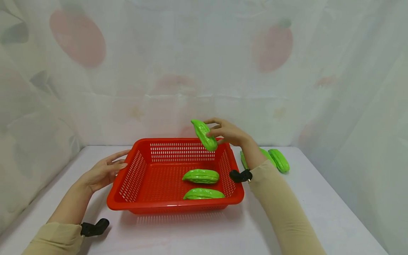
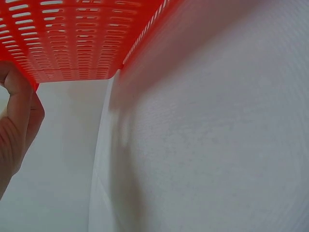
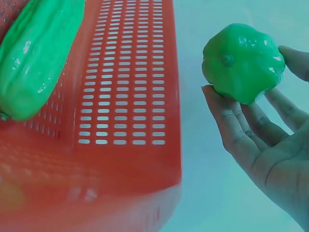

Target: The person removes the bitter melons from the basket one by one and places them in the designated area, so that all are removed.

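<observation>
Between the thumb and fingers of my right hand (image 1: pixel 230 132) is a green bitter melon (image 1: pixel 204 136), held up over the back right of a red plastic basket (image 1: pixel 172 204). Its rounded end faces the camera in the right wrist view. Two more bitter melons lie inside the basket on the right: one toward the middle (image 1: pixel 201 176), the other close to the front wall (image 1: pixel 204 193), which partly hides it. My left hand (image 1: pixel 103 171) grips the basket's left rim, with the thumb near the top edge; its curled fingers show against the basket wall in the left wrist view.
Several bitter melons (image 1: pixel 279 161) lie on the white table (image 1: pixel 306 198) to the right of the basket, some partly hidden behind my right forearm. A pale fruit-printed curtain (image 1: pixel 191 71) hangs behind the table and along its sides. Each wrist carries a small black device (image 1: pixel 95 227).
</observation>
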Action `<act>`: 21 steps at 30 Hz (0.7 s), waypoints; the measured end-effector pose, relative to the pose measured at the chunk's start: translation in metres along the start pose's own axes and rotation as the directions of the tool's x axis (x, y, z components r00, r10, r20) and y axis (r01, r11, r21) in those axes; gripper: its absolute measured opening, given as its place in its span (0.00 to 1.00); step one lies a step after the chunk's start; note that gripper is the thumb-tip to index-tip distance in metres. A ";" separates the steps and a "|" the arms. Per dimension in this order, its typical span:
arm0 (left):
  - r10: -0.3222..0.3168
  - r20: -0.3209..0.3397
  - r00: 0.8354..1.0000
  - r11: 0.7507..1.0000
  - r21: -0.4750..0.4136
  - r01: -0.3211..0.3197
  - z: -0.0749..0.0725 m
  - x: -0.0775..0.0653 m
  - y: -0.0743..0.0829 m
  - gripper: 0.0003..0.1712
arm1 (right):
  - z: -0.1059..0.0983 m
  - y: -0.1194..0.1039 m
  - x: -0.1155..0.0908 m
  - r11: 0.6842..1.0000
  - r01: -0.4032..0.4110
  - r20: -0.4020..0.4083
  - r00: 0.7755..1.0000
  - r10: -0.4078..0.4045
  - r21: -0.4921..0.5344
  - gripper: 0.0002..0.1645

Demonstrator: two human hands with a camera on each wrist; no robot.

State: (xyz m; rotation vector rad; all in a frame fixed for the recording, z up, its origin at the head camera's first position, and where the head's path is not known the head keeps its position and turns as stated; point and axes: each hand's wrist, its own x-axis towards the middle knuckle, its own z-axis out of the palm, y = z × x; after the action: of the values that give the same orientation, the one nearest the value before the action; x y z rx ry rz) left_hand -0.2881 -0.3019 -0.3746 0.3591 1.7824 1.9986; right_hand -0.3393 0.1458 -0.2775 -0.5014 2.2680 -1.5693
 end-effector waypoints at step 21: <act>0.007 -0.003 1.000 1.000 -0.011 -0.007 -0.001 0.001 -0.002 0.24 | -0.022 0.012 -0.045 1.000 0.002 -0.001 1.000 -0.002 -0.017 0.38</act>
State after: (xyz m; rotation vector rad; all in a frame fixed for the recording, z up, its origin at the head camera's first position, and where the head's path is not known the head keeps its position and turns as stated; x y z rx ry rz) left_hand -0.2888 -0.3021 -0.3772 0.3594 1.7736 2.0136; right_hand -0.3110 0.1884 -0.2783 -0.5075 2.2839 -1.5530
